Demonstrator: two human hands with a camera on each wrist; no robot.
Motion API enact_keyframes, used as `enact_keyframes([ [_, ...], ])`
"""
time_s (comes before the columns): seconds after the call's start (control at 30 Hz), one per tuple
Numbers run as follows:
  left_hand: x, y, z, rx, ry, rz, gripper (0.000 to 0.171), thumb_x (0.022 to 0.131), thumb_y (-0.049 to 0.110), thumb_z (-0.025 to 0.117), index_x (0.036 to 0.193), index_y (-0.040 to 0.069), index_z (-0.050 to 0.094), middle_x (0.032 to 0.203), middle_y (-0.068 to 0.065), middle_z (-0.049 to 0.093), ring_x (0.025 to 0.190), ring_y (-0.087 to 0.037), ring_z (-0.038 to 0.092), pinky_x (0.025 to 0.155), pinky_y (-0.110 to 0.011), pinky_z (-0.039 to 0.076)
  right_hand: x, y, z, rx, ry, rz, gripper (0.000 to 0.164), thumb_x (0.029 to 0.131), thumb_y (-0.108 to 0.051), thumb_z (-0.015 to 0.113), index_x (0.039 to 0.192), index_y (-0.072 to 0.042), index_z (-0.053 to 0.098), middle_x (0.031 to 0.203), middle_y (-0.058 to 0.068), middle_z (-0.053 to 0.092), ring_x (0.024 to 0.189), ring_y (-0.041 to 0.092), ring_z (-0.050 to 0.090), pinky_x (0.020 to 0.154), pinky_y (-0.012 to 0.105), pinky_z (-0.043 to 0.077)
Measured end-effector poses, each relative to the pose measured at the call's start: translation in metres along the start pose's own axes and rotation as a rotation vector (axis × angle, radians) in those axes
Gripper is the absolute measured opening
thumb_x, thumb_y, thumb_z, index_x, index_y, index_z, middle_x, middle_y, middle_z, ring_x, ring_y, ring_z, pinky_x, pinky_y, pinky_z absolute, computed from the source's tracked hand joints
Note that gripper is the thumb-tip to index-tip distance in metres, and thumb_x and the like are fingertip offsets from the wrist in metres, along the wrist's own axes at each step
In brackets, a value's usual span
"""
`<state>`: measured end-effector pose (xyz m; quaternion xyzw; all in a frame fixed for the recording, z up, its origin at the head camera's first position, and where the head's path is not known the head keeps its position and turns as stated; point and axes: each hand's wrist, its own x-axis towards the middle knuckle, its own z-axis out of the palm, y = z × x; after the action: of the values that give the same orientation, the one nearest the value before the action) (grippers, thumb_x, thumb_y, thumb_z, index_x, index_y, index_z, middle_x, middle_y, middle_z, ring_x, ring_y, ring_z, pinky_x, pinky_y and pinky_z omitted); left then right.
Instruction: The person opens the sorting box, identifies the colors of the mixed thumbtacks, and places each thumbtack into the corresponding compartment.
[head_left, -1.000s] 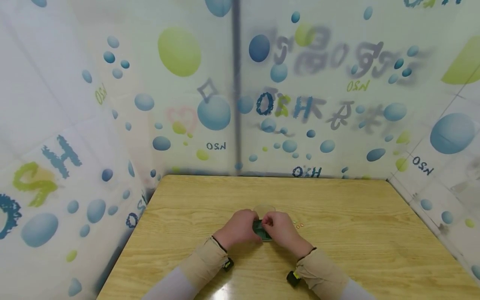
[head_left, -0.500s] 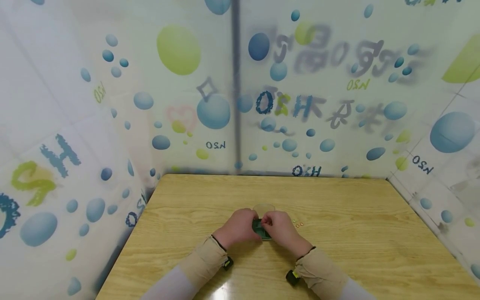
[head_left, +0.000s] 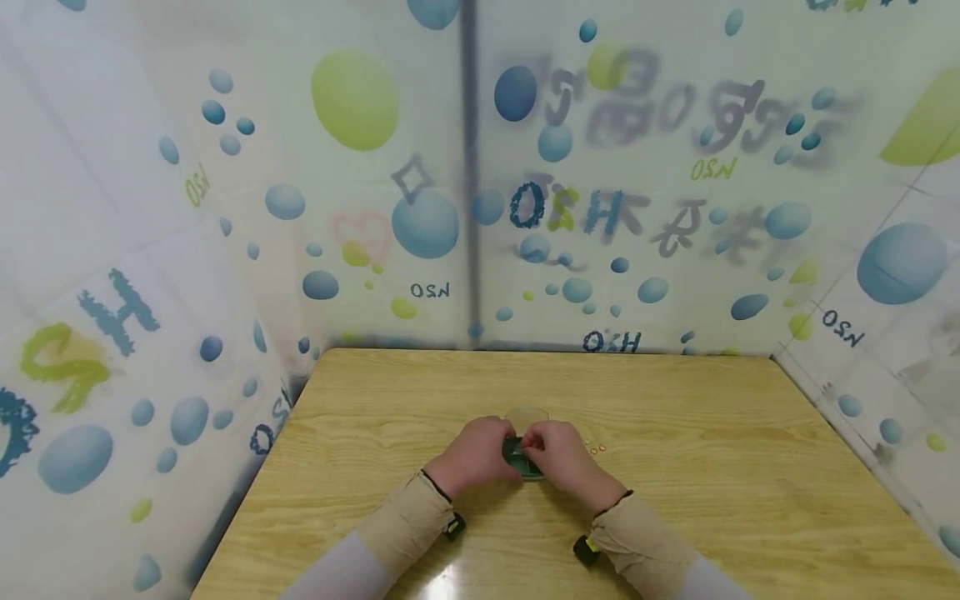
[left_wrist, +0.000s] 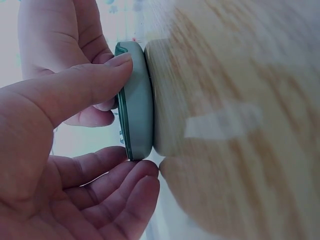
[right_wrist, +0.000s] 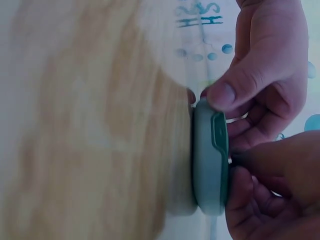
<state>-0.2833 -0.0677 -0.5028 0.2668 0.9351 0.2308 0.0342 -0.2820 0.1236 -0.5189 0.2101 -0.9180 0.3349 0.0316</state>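
While left hand [head_left: 480, 452] grips green case [head_left: 518, 458] on table [head_left: 675, 517] in head view, right hand [head_left: 564, 458] covers case's right side. Left wrist view: case between thumb and fingers. Right wrist view: right fingertips at case's top; whether pinching anything, cannot tell.

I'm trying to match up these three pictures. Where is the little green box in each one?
Head: low, just right of the middle, where the green box looks small and is partly hidden.
Left wrist: left of centre, the green box seen edge-on, its long side running up the picture.
Right wrist: right of centre, the green box again edge-on.
Shared landmark: the wooden table, visible in all three.
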Motion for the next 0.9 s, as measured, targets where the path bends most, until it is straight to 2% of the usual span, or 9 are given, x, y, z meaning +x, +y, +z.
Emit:
enact_keyframes([
  [0.3, 0.0, -0.001, -0.002, -0.014, 0.0, -0.026, 0.052, 0.072, 0.032, 0.099, 0.11, 0.007, 0.075, 0.1, -0.004, 0.072, 0.085, -0.012, 0.062, 0.079, -0.027, 0.054, 0.001, 0.006, -0.017, 0.164, -0.095, 0.061, 0.006, 0.096, -0.004, 0.076, 0.091, -0.006, 0.078, 0.087, 0.001, 0.075, 0.077, 0.008, 0.065, 0.066, 0.024, 0.056],
  [0.5, 0.001, -0.004, -0.001, -0.012, -0.001, -0.027, 0.05, 0.072, 0.032, 0.099, 0.108, 0.007, 0.074, 0.097, -0.003, 0.072, 0.082, -0.011, 0.06, 0.077, -0.026, 0.052, 0.004, 0.016, -0.029, 0.156, -0.147, 0.061, 0.004, 0.095, -0.006, 0.076, 0.094, -0.004, 0.079, 0.088, 0.0, 0.075, 0.079, 0.007, 0.065, 0.07, 0.026, 0.056],
  [0.63, 0.002, -0.006, 0.001, -0.01, 0.006, -0.015, 0.05, 0.071, 0.031, 0.1, 0.105, 0.006, 0.074, 0.095, -0.004, 0.072, 0.08, -0.01, 0.058, 0.075, -0.026, 0.051, 0.006, 0.02, -0.037, 0.17, -0.178, 0.116, 0.004, 0.095, -0.002, 0.075, 0.096, -0.003, 0.079, 0.087, 0.001, 0.074, 0.077, 0.011, 0.064, 0.068, 0.028, 0.057],
  [0.9, 0.001, -0.005, 0.0, -0.013, 0.005, -0.017, 0.051, 0.072, 0.033, 0.099, 0.109, 0.006, 0.074, 0.097, -0.003, 0.071, 0.08, -0.01, 0.058, 0.076, -0.028, 0.052, 0.006, 0.028, -0.059, 0.144, -0.143, 0.185, 0.006, 0.098, -0.002, 0.072, 0.098, -0.003, 0.077, 0.085, 0.003, 0.072, 0.072, 0.013, 0.065, 0.065, 0.03, 0.057],
])
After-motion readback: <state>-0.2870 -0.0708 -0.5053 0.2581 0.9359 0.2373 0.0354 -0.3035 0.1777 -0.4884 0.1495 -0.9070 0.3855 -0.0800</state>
